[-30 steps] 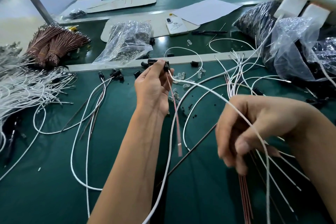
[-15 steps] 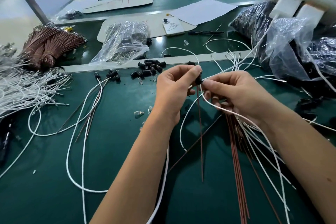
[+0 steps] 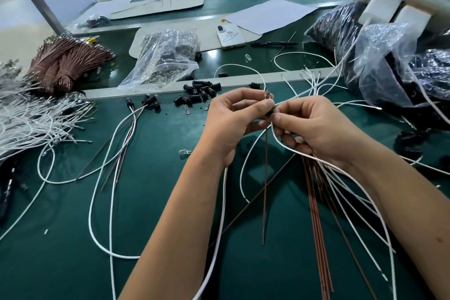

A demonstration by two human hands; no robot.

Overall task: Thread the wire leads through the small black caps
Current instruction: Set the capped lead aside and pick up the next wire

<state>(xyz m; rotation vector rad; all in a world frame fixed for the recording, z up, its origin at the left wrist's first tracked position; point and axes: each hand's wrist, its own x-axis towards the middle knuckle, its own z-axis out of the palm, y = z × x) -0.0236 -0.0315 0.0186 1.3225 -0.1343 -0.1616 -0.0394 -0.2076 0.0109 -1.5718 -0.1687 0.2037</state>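
Note:
My left hand (image 3: 229,122) and my right hand (image 3: 314,126) meet above the middle of the green table (image 3: 60,238). Between their fingertips sits a small black cap (image 3: 269,112); my left hand pinches it. A brown wire lead (image 3: 265,190) hangs straight down from the cap. My right hand pinches a white wire (image 3: 292,151) at the cap, and the wire loops under that hand. A pile of loose black caps (image 3: 201,92) lies just beyond my hands. Several brown and white leads (image 3: 323,214) fan out below my right wrist.
Finished wires with caps (image 3: 148,102) lie left of centre. A heap of white wires (image 3: 26,119) and brown bundles (image 3: 65,63) fill the left. Plastic bags (image 3: 165,58), (image 3: 379,56), a phone (image 3: 230,36) and a pen (image 3: 272,44) sit behind the divider strip (image 3: 146,90).
My right hand rose from the leads near the table and joined my left hand at the cap. The brown lead now hangs straight down from the cap between both hands.

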